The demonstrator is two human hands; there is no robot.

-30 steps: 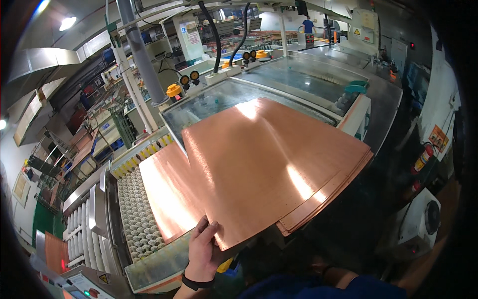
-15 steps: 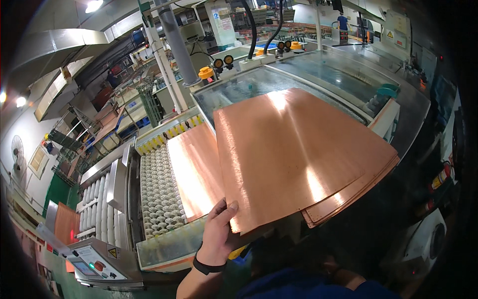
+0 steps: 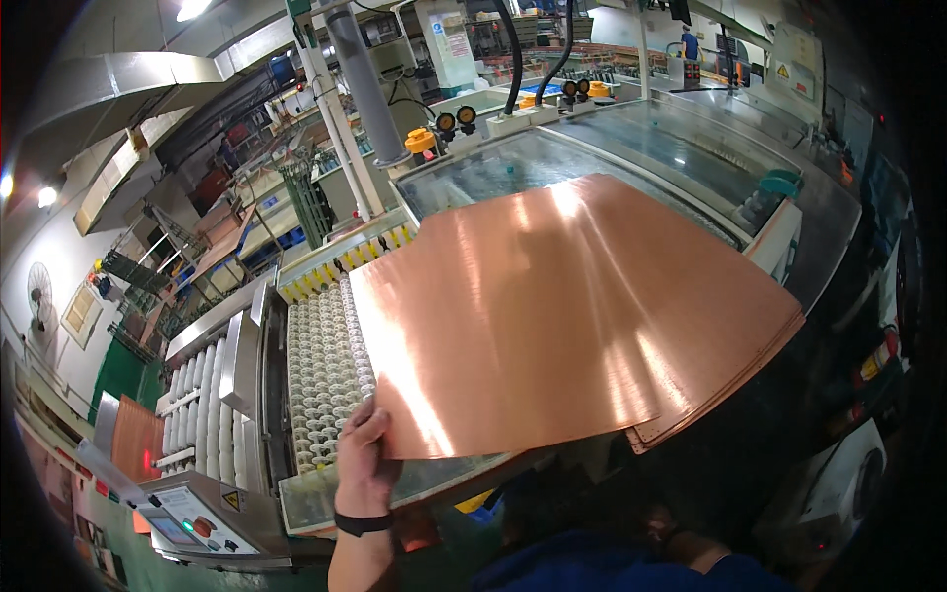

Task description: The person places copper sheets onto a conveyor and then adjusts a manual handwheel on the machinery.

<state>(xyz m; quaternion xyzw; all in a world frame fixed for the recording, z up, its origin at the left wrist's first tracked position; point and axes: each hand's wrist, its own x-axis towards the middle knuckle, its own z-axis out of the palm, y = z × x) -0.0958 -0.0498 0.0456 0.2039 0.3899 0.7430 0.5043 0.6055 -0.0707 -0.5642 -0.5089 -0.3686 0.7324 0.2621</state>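
My left hand (image 3: 365, 454) grips the near left corner of a thin, shiny copper sheet (image 3: 493, 335), thumb on top. This sheet reaches over the wheeled conveyor (image 3: 321, 375) on its left side. On its right it overlaps more copper sheets (image 3: 725, 306), fanned slightly, their layered edges showing at the near right. Below them, in dark shadow by my blue clothing, part of my right hand (image 3: 659, 523) shows dimly. Its fingers cannot be made out, nor whether it touches anything.
Beyond the sheets lies a wet, clear-covered machine tank (image 3: 493, 168) with gauges (image 3: 456, 120) and black hoses. At left stand white rollers (image 3: 202, 395) and a control panel (image 3: 187, 523). A grey post (image 3: 365, 89) rises behind the conveyor. Far off, a person in blue (image 3: 690, 44) stands.
My left hand has moved left, sliding the copper sheet across the conveyor. It now covers the place where another copper sheet showed on the wheels. The view has shifted slightly.
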